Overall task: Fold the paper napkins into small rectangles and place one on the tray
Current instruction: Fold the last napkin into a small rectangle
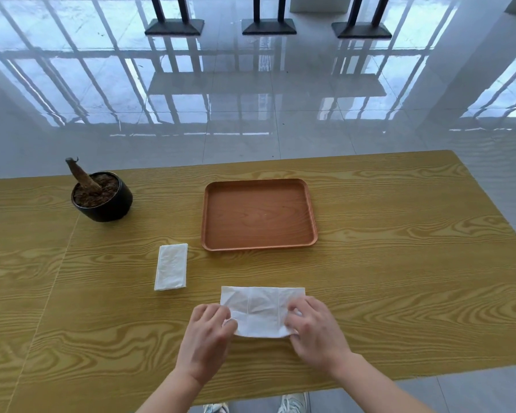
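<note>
A white paper napkin [261, 308] lies spread and creased on the wooden table near its front edge. My left hand [204, 335] pinches its near left corner, which is lifted off the table. My right hand [313, 326] grips its near right edge. A second white napkin [172, 266], folded into a small rectangle, lies flat to the left of the hands. The brown wooden tray [309, 213] sits beyond the napkins, in the middle of the table, with nothing on it.
A black pot [111, 207] with soil and a cut brown stump stands at the table's far left. The table's front edge [399, 378] runs just below my wrists. Glossy tiled floor and black stand bases lie beyond the table.
</note>
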Demonstrator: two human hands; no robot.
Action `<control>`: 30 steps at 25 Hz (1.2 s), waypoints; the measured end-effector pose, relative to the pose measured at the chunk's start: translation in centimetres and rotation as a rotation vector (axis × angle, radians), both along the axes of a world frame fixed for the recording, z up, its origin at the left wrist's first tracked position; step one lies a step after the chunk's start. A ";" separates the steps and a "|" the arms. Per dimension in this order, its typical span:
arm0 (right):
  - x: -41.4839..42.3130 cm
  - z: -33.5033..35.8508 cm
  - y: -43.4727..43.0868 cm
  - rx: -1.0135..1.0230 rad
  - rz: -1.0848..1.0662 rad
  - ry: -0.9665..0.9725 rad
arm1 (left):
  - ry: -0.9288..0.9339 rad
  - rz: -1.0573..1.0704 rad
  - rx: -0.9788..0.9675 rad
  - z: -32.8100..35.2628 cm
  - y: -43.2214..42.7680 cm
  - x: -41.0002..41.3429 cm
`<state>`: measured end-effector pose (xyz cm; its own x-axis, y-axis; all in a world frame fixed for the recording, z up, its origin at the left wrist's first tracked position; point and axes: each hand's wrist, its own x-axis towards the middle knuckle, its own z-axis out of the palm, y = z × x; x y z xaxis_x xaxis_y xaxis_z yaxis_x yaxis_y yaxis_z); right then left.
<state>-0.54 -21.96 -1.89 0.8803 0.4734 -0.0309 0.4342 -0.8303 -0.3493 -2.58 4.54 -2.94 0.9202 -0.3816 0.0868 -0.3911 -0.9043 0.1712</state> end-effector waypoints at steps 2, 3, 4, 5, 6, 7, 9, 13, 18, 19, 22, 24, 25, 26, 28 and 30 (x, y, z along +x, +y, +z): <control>-0.8 0.0 -0.5 0.083 -0.068 0.053 | 0.091 0.076 -0.055 -0.1 0.4 -1.1; -0.9 0.0 -0.7 0.125 -0.115 0.060 | 0.132 0.110 -0.078 0.0 0.2 -1.4; -0.7 0.0 -0.8 0.144 -0.160 0.060 | 0.159 0.136 -0.089 0.3 -0.1 -1.6; -0.4 0.0 -0.9 0.128 -0.192 0.065 | 0.172 0.138 -0.083 0.5 -0.7 -1.6; 0.0 -0.1 -1.0 0.078 -0.205 0.086 | 0.187 0.120 -0.072 0.7 -1.3 -1.5; 0.4 -0.2 -1.1 0.014 -0.197 0.122 | 0.193 0.092 -0.053 0.8 -1.9 -1.4; 0.9 -0.6 -1.4 -0.105 -0.147 0.182 | 0.179 0.056 0.017 0.6 -2.5 -1.1; 0.3 -0.7 -1.7 -0.206 -0.103 0.212 | 0.160 0.068 0.154 0.2 -2.5 -1.0; -4.2 -0.4 -1.0 -0.225 -0.130 0.248 | 0.204 0.227 0.077 0.8 -3.7 -0.3; -5.3 -0.3 -0.6 -0.210 -0.123 0.254 | 0.203 0.235 0.005 0.8 -4.1 -0.7; -6.8 0.0 -0.2 -0.122 -0.081 0.190 | 0.191 0.119 -0.150 0.5 -4.8 -3.3; -6.2 -0.2 -0.3 -0.063 -0.061 0.139 | 0.194 0.061 -0.172 0.2 -4.6 -4.5; -5.7 -0.3 -0.5 -0.060 -0.039 0.125 | 0.196 0.051 -0.166 0.0 -4.5 -4.9; -5.2 -0.5 -0.7 -0.070 -0.011 0.129 | 0.198 0.041 -0.150 -0.1 -4.3 -5.2; -4.8 -1.1 -1.0 -0.104 0.060 0.143 | 0.207 0.009 -0.104 -0.2 -3.9 -5.8; -5.2 -1.3 -1.5 -0.141 0.114 0.119 | 0.194 -0.012 -0.058 -0.4 -3.7 -6.4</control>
